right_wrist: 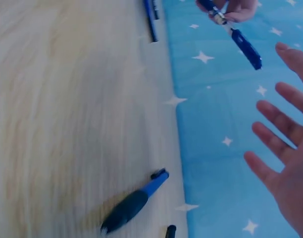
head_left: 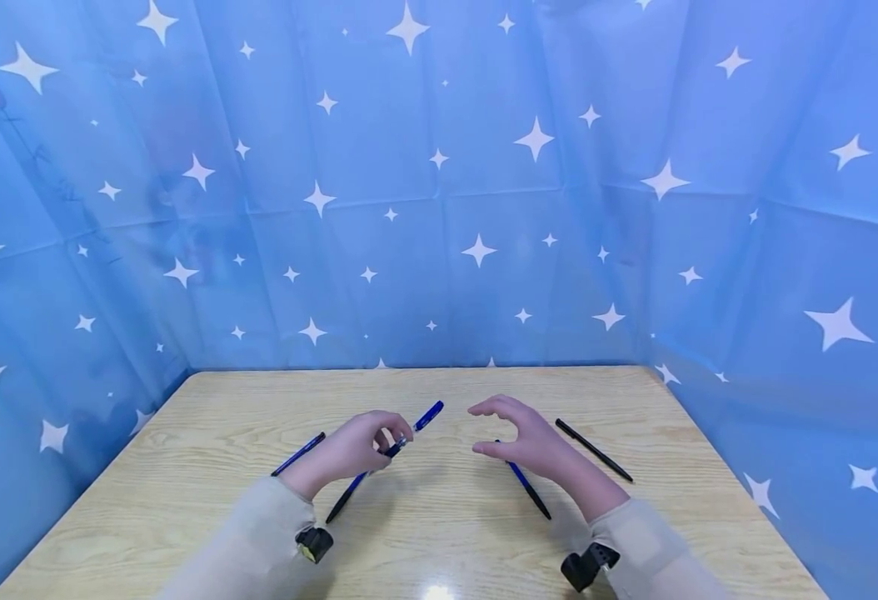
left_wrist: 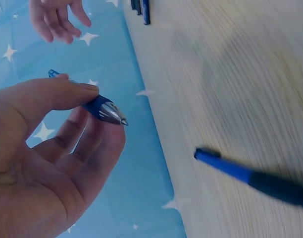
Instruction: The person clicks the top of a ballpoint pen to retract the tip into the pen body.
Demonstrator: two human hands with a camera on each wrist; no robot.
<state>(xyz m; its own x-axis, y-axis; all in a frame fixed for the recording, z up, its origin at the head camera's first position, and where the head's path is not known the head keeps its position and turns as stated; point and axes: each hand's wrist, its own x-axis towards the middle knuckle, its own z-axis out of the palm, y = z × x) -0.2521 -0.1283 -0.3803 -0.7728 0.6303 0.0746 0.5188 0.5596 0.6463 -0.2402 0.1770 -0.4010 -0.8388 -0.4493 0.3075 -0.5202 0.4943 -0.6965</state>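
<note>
Between thumb and fingers my left hand (head_left: 360, 446) pinches a blue pen (head_left: 430, 415), held above the table. Its silver tip points back toward me, as the left wrist view shows, and its blue end slants up and away to the right. My right hand (head_left: 529, 442) hovers to the right of that pen, fingers spread and touching nothing. Below the left hand lies a blue pen with a black grip (head_left: 346, 497). Another blue and black pen (head_left: 529, 490) lies under the right hand, partly hidden by it.
A dark blue pen (head_left: 300, 454) lies on the table to the left of the left hand. Off to the right is a black pen (head_left: 595, 450). The wooden table (head_left: 439, 542) ends at a blue curtain (head_left: 439, 250) with white stars.
</note>
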